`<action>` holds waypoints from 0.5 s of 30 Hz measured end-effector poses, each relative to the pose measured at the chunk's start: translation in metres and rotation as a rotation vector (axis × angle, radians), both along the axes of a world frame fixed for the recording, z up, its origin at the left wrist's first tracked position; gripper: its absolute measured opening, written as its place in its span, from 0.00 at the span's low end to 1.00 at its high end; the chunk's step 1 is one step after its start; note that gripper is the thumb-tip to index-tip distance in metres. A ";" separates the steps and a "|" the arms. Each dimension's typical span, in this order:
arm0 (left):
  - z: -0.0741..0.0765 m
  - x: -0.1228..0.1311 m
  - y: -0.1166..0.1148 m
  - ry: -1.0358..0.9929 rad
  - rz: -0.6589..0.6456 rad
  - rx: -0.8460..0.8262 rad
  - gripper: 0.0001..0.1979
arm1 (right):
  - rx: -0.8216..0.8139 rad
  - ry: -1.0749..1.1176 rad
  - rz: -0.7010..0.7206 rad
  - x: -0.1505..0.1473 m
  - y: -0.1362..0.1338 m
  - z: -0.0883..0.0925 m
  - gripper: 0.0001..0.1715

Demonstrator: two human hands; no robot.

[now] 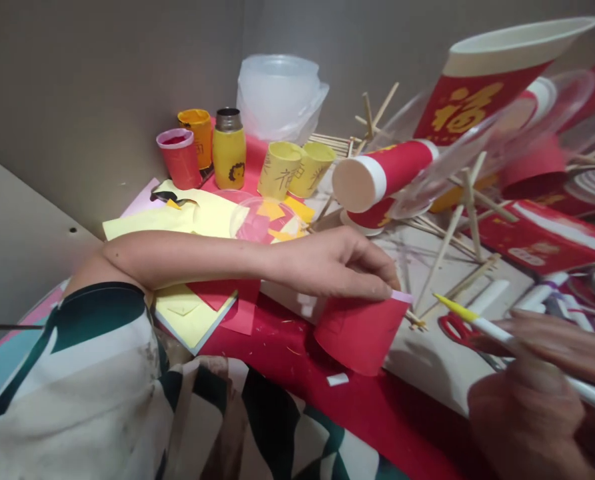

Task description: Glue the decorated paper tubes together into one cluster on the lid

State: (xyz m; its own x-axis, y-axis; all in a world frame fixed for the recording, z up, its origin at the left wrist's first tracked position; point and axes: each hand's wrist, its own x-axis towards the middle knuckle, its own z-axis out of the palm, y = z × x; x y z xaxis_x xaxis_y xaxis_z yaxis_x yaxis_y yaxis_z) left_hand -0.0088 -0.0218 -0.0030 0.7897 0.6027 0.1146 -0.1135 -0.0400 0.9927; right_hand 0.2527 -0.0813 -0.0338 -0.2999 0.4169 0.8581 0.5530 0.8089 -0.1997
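Observation:
My left hand (345,263) reaches across from the left, its thumb and fingers closed on the upper rim of a red paper-covered cup (357,333). A pale pink strip shows at the cup's rim, and the cup stands a little tilted on red paper (297,360). In my right hand (532,393), at the lower right, is a white marker (495,331) with a yellow tip pointing up and left. That tip is apart from the cup. A small white scrap (337,379) lies just in front of the cup.
Behind my left arm stand a pink-rimmed red cup (180,160), a yellow bottle (229,157), yellow cups (280,173) and clear plastic tubs (277,97). Wooden sticks (447,250), red-and-white paper cups (402,170) and red-handled scissors (455,330) crowd the right. Yellow paper (192,313) lies left.

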 end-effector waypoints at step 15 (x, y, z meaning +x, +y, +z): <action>-0.017 0.005 0.011 0.015 0.011 -0.316 0.05 | -0.098 0.157 -0.041 0.000 -0.002 -0.004 0.11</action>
State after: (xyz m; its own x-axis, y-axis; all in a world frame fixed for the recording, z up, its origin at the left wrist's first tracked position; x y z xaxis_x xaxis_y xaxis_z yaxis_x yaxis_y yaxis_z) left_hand -0.0035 -0.0104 -0.0195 0.7834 0.6148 -0.0914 -0.0997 0.2694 0.9579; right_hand 0.2523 -0.0835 -0.0381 -0.1463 0.5096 0.8479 0.5405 0.7591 -0.3629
